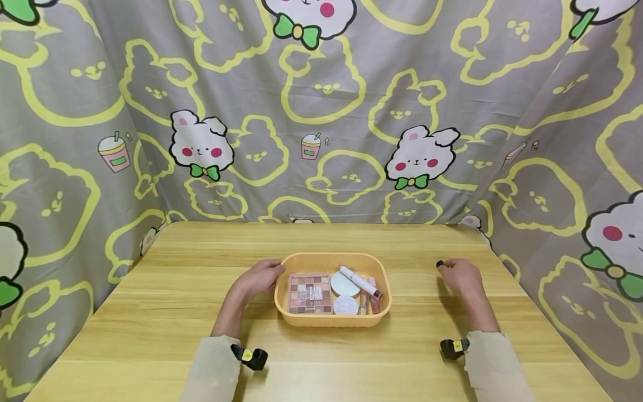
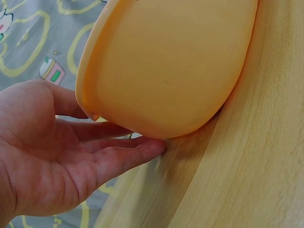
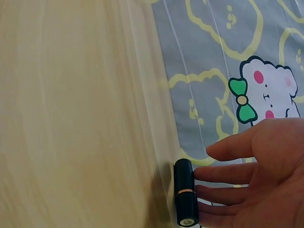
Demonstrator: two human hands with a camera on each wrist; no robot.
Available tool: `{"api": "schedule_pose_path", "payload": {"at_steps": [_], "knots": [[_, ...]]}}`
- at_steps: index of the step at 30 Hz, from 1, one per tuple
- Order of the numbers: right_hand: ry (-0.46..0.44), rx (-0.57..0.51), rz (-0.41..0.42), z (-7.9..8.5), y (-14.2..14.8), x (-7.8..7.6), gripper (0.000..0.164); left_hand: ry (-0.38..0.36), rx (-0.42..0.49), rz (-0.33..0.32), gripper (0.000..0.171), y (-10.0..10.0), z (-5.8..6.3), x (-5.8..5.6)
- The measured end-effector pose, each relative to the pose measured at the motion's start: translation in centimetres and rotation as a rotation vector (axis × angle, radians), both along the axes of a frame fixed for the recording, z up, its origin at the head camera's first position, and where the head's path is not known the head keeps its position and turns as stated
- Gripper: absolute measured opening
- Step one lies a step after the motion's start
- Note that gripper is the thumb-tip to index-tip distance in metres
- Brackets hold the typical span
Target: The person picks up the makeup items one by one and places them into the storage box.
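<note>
A yellow plastic basket stands at the middle of the table. My left hand grips its left rim; in the left wrist view the thumb goes behind the rim of the basket and the fingers lie below it. Inside are an eyeshadow palette, a white-lidded round compact, a second round compact, a white tube and small lip tubes. On the right, the straight fingers of my right hand touch a dark lipstick with a gold band, the thumb apart from it.
The wooden table reaches back to a grey curtain with a rabbit print, which also hangs along both sides. Small black cameras are strapped at both wrists, over beige sleeves.
</note>
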State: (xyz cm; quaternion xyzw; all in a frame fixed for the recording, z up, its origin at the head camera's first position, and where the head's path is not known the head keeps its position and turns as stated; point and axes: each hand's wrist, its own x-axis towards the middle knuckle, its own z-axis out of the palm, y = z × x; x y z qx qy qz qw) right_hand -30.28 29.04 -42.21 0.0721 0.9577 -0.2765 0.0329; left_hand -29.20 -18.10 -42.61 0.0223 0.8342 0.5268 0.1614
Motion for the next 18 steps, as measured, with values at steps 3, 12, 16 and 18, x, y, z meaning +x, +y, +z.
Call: {"api": "schedule_pose_path", "payload": {"at_steps": [3, 12, 16, 18], "knots": [[0.003, -0.002, -0.001, 0.09, 0.10, 0.03, 0.053, -0.001, 0.008, -0.002, 0.053, 0.00, -0.05, -0.05], [0.005, 0.007, -0.008, 0.34, 0.20, 0.14, 0.046, 0.000, 0.013, -0.007, 0.050, -0.01, -0.01, -0.09], [0.011, -0.021, -0.017, 0.27, 0.22, 0.22, 0.040, 0.000, 0.019, -0.007, 0.049, -0.03, 0.01, -0.14], [0.022, -0.033, -0.021, 0.20, 0.21, 0.24, 0.036, -0.002, 0.023, -0.012, 0.049, -0.03, 0.02, -0.15]]}}
